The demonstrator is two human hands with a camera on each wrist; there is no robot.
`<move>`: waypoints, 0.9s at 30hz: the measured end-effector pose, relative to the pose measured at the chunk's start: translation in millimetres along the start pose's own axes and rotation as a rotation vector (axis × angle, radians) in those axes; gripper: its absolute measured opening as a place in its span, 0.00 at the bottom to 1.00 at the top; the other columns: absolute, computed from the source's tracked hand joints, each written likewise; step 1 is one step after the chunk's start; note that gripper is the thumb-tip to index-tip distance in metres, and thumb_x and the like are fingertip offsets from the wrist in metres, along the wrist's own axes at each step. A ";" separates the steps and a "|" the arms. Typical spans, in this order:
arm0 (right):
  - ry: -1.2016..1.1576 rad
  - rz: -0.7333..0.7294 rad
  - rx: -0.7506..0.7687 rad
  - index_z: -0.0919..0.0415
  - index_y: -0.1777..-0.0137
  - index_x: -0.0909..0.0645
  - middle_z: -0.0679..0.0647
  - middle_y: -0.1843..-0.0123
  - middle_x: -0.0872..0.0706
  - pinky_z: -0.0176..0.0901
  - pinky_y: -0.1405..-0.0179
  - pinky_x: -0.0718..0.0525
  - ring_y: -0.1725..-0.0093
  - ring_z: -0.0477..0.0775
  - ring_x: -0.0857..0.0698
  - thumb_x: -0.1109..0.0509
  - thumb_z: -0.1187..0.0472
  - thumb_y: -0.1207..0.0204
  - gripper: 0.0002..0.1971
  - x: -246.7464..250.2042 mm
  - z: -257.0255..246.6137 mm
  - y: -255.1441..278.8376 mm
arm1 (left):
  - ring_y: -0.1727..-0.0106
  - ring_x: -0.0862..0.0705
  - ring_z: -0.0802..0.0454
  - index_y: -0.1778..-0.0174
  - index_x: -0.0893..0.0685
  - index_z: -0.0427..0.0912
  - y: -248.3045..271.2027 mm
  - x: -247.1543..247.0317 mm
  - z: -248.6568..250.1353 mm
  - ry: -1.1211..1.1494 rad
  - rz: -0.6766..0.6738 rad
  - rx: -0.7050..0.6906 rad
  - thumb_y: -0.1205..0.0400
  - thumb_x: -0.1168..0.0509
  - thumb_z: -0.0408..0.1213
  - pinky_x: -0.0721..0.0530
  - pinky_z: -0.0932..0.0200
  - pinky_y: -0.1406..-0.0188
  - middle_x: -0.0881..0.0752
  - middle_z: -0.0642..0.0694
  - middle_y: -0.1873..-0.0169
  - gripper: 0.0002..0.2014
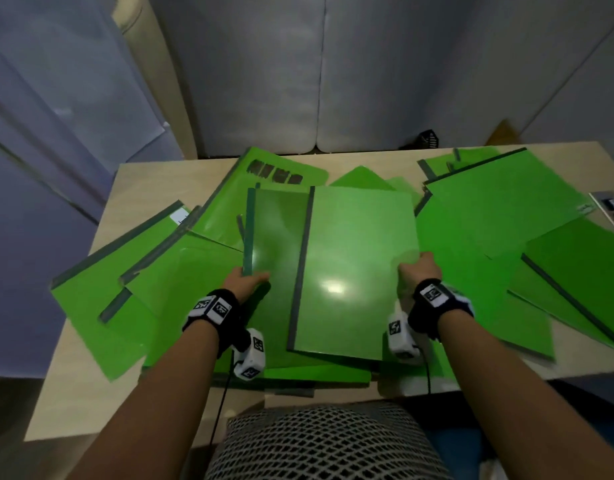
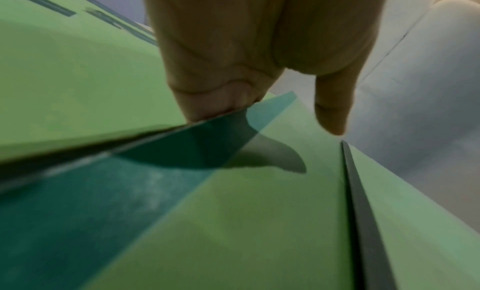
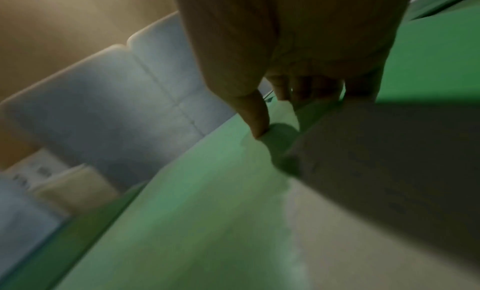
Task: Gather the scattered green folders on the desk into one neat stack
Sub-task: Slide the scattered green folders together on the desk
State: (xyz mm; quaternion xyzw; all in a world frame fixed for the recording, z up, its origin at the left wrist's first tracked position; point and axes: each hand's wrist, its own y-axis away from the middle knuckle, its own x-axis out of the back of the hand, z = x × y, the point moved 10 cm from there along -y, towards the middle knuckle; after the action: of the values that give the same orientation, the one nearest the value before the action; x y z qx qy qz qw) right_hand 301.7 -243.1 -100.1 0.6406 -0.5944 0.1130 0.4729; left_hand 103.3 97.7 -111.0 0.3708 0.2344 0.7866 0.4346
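Many green folders with dark spines lie scattered over a pale desk [image 1: 91,393]. At the centre, one green folder [image 1: 357,265] lies askew on top of another [image 1: 277,237]. My left hand [image 1: 245,280] grips the lower folder at the near end of its dark left spine. In the left wrist view the fingers [image 2: 221,101] curl at the spine edge [image 2: 103,191], with the thumb [image 2: 332,117] above the cover. My right hand [image 1: 418,270] pinches the top folder's right edge. There the thumb [image 3: 257,119] presses on the cover [image 3: 207,191], with the fingers underneath.
More folders fan out at the left [image 1: 101,292], the back [image 1: 264,174] and the right [image 1: 499,206], some hanging over the desk edges. Grey cushions [image 1: 333,81] stand behind the desk. A grey device [image 1: 613,209] sits at the right edge, and a black object [image 1: 428,138] lies behind the desk.
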 end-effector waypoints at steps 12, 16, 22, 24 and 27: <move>0.385 -0.121 0.299 0.63 0.31 0.24 0.66 0.31 0.26 0.56 0.30 0.24 0.30 0.68 0.26 0.31 0.53 0.22 0.22 -28.4 -35.4 6.4 | 0.58 0.18 0.46 0.37 0.24 0.33 31.2 6.9 74.7 0.150 0.027 -0.293 0.27 0.28 0.22 0.17 0.56 0.55 0.17 0.43 0.58 0.23; 0.474 0.021 0.171 0.62 0.26 0.29 0.66 0.24 0.30 0.64 0.28 0.30 0.24 0.68 0.33 0.31 0.48 0.22 0.29 33.6 -11.5 -25.9 | 0.64 0.22 0.52 0.40 0.26 0.40 43.8 26.0 112.1 0.228 -0.027 -0.405 0.23 0.32 0.22 0.19 0.63 0.67 0.22 0.47 0.65 0.18; 0.364 0.059 -0.227 0.67 0.15 0.52 0.68 0.14 0.49 0.66 0.20 0.43 0.17 0.72 0.46 0.34 0.37 0.23 0.49 104.5 64.6 -77.1 | 0.62 0.17 0.55 0.35 0.26 0.40 39.8 -7.1 129.7 0.238 -0.143 -0.390 0.21 0.34 0.22 0.17 0.62 0.61 0.19 0.47 0.62 0.20; 0.261 0.080 -0.287 0.66 0.15 0.53 0.67 0.14 0.49 0.65 0.21 0.41 0.17 0.71 0.44 0.35 0.37 0.23 0.49 120.4 74.2 -89.1 | 0.64 0.16 0.55 0.37 0.26 0.38 33.4 -29.3 131.5 0.214 -0.151 -0.374 0.22 0.34 0.20 0.16 0.66 0.67 0.19 0.46 0.64 0.19; 0.153 0.152 -0.334 0.66 0.15 0.52 0.67 0.15 0.45 0.64 0.23 0.38 0.18 0.70 0.40 0.34 0.37 0.24 0.49 142.5 77.0 -109.7 | 0.55 0.21 0.46 0.40 0.26 0.36 21.8 -66.4 128.5 0.169 -0.176 -0.305 0.22 0.34 0.20 0.16 0.62 0.64 0.21 0.42 0.64 0.17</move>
State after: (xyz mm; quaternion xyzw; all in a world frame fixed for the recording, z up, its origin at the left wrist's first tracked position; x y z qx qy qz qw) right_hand 403.0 -410.2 -91.7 0.4960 -0.6139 0.0966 0.6064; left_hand 216.4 35.5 -42.1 0.2113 0.1798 0.8002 0.5318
